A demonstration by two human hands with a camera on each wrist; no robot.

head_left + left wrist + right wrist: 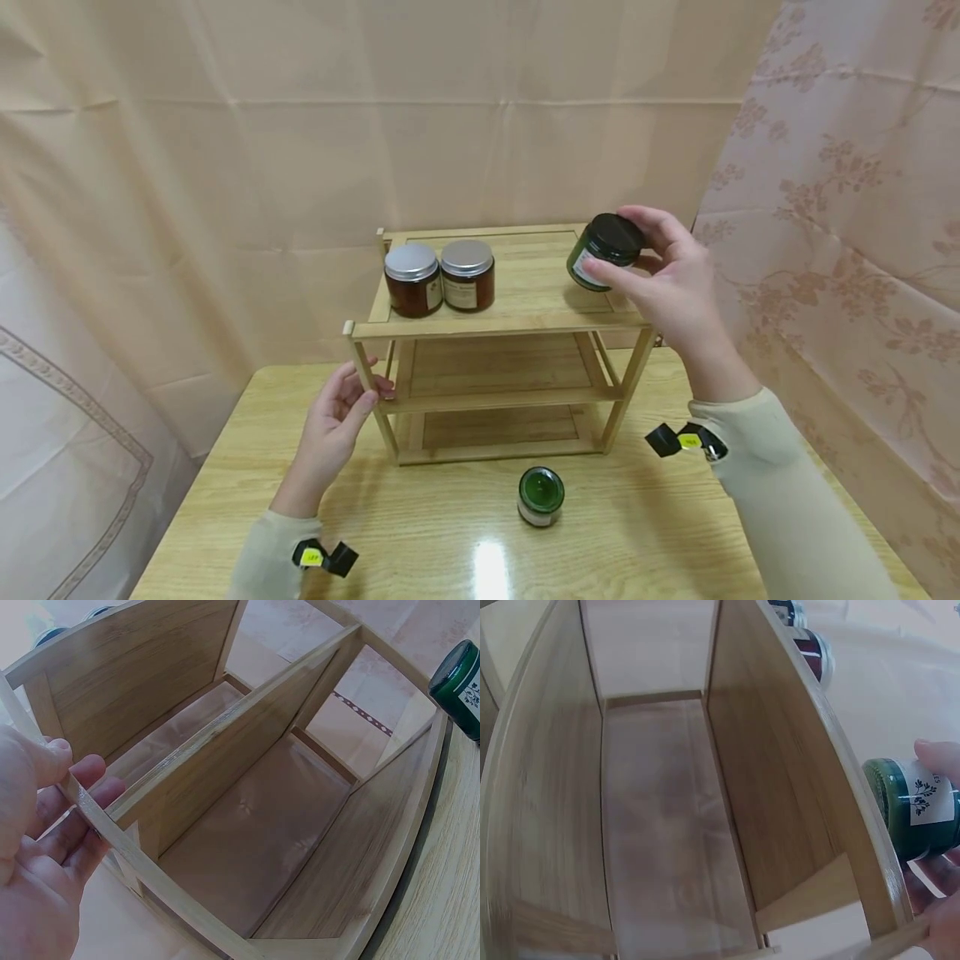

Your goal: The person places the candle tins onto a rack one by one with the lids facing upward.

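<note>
My right hand (678, 279) grips a green glass jar (588, 265) with a black lid, tilted just over the right end of the top shelf of a wooden rack (495, 327). In the right wrist view the same jar (900, 806) shows a white label with a leaf print; whether its base touches the shelf I cannot tell. My left hand (337, 417) holds the rack's front left post, thumb in front and fingers behind, as the left wrist view shows the hand (45, 832) too. Two amber jars (414, 292) (474, 292) with silver lids stand side by side on the top shelf's left.
A smaller green jar (541, 496) stands on the wooden table (420, 533) in front of the rack. Below the top, the rack has a middle shelf (495, 367) and a bottom shelf (498, 429). A beige curtain (480, 108) hangs behind, a floral one (847, 192) at right.
</note>
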